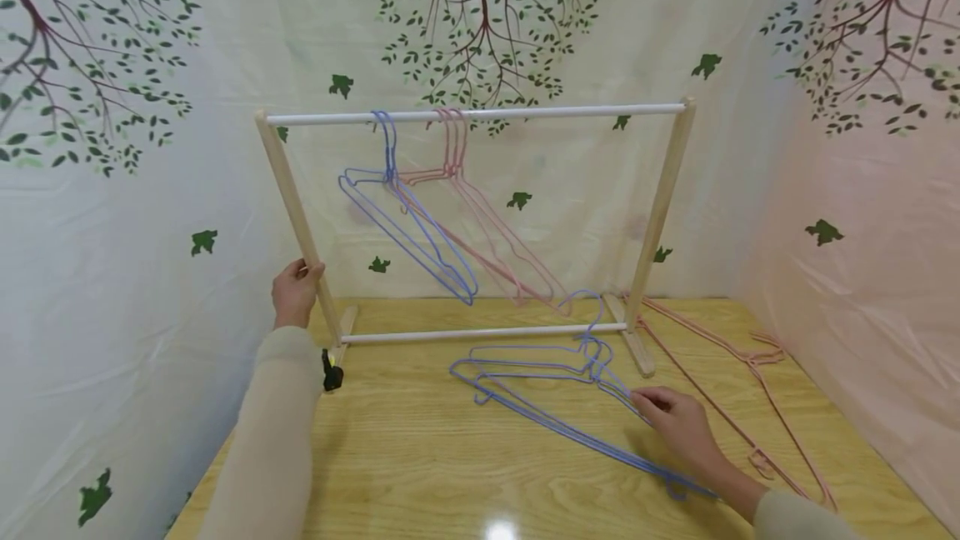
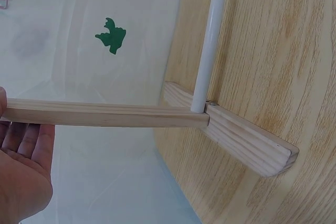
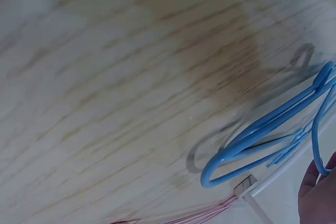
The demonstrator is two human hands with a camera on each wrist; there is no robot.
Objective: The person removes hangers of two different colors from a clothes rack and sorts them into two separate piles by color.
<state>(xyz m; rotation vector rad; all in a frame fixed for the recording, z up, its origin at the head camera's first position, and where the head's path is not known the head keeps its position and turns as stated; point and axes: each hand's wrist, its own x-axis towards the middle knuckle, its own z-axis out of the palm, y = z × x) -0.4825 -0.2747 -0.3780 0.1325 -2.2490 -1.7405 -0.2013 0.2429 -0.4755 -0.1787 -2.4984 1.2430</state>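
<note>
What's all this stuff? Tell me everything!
Rack: one, wood and white, on table
Hung blue hangers: two, blue, on rack
Hung pink hangers: three, pink, on rack
Lower blue hangers: several, blue, by right hand
Lower pink hangers: count unclear, pink, table's right side
Table: one, wood-brown, under rack
Backdrop: pale, green leaf prints, behind rack
Black thing: one, black, left side, unclear what
Sleeves: two, cream, on arms
Left hand: one, holding rack
Right hand: one, pinching lower blue hangers
</note>
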